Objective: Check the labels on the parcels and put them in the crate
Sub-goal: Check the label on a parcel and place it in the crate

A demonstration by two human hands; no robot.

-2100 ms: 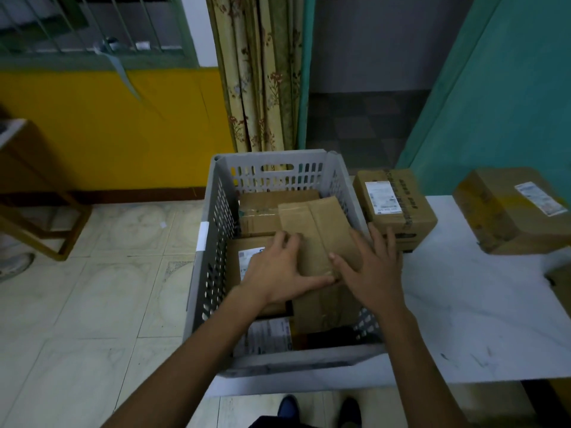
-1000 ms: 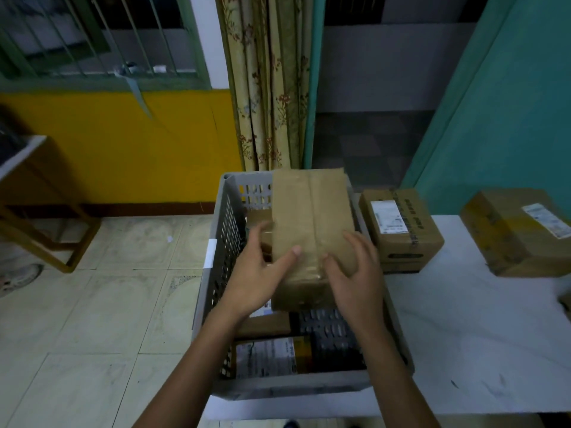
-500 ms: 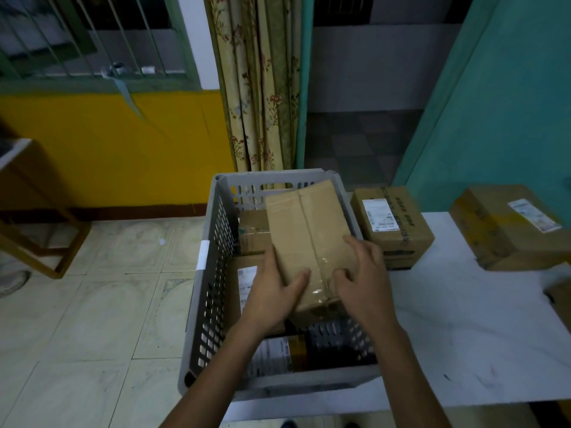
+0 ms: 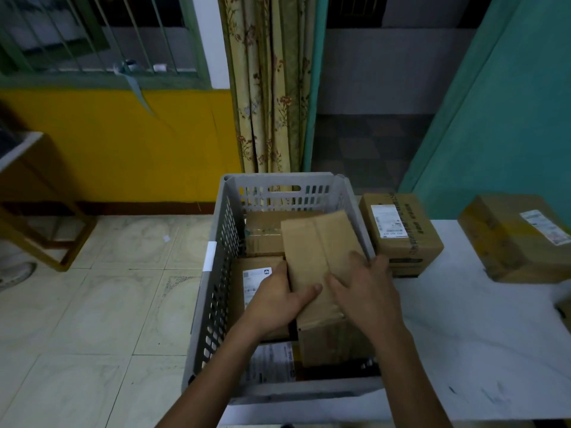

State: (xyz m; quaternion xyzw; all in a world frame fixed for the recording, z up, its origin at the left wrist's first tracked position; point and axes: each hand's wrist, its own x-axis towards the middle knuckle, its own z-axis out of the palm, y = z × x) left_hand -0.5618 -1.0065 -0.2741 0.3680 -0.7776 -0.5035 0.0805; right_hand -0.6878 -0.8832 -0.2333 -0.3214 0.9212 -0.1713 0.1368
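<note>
A grey slatted crate (image 4: 216,273) stands at the left end of the white table (image 4: 463,335). Inside it a long taped cardboard parcel (image 4: 315,251) lies tilted along the right side, over other parcels. My left hand (image 4: 278,301) grips its near left edge and my right hand (image 4: 364,291) presses on its near right corner. A labelled parcel (image 4: 256,279) lies under my left hand, another parcel (image 4: 265,233) sits at the back, and a white label (image 4: 272,362) shows at the front.
Two more labelled cardboard parcels wait on the table: one (image 4: 401,233) right beside the crate, one (image 4: 516,239) further right by the teal wall. A box corner (image 4: 565,307) shows at the right edge. Tiled floor and a wooden frame (image 4: 46,230) lie left.
The long parcel, held raised above the crate a second ago, has come down into the crate's right side with both hands still on it.
</note>
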